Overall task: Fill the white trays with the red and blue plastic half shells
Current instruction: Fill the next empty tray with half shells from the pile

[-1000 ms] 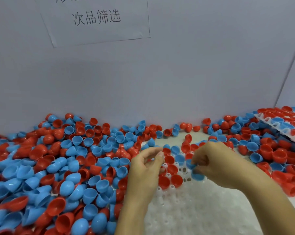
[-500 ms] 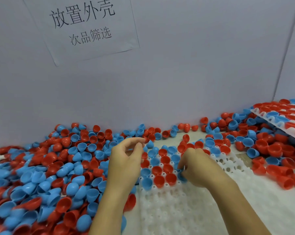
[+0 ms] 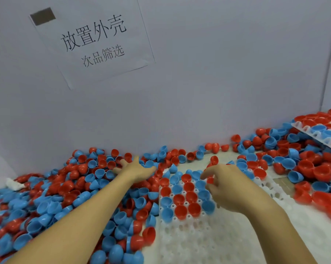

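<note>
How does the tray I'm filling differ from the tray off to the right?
The near tray lies flat and holds shells only in its far rows, with the rest bare. The right tray sits tilted on the loose shells and looks full as far as it shows. Both are white and hold red and blue shells, open side up.

wall [image 3: 218, 73] — pale grey panel | paper sign [image 3: 96, 40] — taped, tilted | light — even
</note>
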A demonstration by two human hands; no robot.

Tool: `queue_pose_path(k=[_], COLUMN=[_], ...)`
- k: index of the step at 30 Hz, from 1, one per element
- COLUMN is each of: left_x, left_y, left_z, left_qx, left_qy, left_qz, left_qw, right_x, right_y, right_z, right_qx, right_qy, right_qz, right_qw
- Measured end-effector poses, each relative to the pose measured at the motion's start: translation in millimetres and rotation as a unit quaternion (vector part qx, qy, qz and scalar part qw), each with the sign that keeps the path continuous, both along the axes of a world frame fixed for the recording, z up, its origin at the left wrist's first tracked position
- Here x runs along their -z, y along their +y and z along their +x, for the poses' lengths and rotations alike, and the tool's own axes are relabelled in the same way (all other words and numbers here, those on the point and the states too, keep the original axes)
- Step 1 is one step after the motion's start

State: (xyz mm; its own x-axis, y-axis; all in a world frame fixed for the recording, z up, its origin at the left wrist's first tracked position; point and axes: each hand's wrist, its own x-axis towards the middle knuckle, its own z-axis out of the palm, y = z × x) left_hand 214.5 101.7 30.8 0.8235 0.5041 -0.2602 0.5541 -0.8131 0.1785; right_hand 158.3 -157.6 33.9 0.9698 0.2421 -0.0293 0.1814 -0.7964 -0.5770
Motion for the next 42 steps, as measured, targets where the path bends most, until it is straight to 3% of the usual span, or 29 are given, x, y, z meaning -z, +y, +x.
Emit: queue_pose_path(k=[6, 12, 20, 29, 34, 38, 42], left_x=[24, 40, 34, 3, -10, -23, -46], left_y=[-12, -13, -1, 49, 62, 64, 59], left_z=[43, 51, 46, 48, 42, 34, 12], left_qx=[-0.043, -0.04, 0.033, -0.032, -0.072, -0.137, -0.247], left_qy=[0.006, -0.051, -0.12, -0.183, -0.21, -0.262, -0.301], left_qz=[-0.045, -0.001, -0.002, -0.218, -0.247, -0.305, -0.461], left_qw=[0.998, 0.998, 0.992, 0.958, 0.943, 0.905, 0.798], right_x=[-5, -4, -8, -9, -10, -9, -7], right_y=[-4, -2, 2, 1, 2, 5, 15], right_z=[-3, -3, -5, -4, -5, -4, -5], right_qx=[-0.009, -0.016, -0.037, -0.053, -0.06, -0.066, -0.088], right_qy=[-0.009, -0.014, -0.015, -0.013, -0.014, -0.009, -0.014], right_qz=[0.026, 0.024, 0.034, 0.053, 0.054, 0.063, 0.091], right_qw=[1.0, 0.999, 0.999, 0.997, 0.997, 0.996, 0.992])
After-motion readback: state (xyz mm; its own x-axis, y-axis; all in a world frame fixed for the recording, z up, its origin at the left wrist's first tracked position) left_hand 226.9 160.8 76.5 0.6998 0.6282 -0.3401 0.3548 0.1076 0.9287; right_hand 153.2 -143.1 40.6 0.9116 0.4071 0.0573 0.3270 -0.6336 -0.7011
